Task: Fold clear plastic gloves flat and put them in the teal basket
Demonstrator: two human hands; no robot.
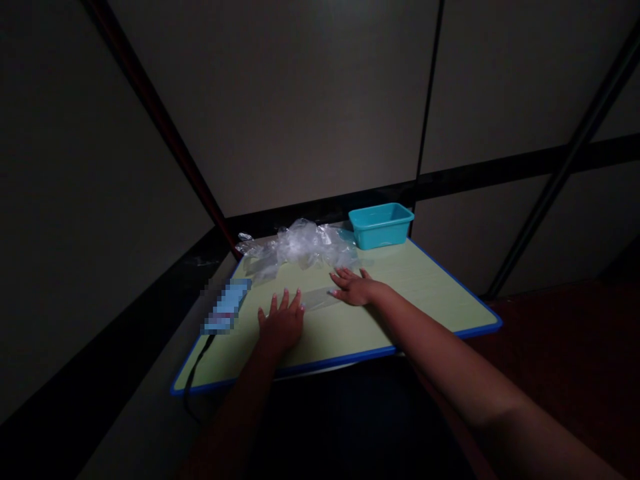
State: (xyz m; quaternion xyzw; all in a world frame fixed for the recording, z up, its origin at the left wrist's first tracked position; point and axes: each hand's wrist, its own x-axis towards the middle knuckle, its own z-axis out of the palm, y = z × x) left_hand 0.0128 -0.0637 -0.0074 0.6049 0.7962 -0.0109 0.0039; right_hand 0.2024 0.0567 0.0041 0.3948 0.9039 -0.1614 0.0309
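A flat strip of clear plastic (320,299), perhaps a folded bag, lies across the middle of the pale table (430,287). My left hand (283,325) rests palm down at the strip's left end, fingers spread. At its right end my right hand (354,289) lies flat, with the fingers apart and the thumb on the plastic. Behind both hands sits a loose heap of crumpled clear plastic bags (307,243). The parts of the strip under my palms are hidden.
A turquoise plastic basket (381,230) stands at the table's back right corner. Along the left edge lies a blurred-out, phone-like device (227,307) with a dark cable (195,370) hanging over the front. Panelled walls (300,120) rise behind and to the left.
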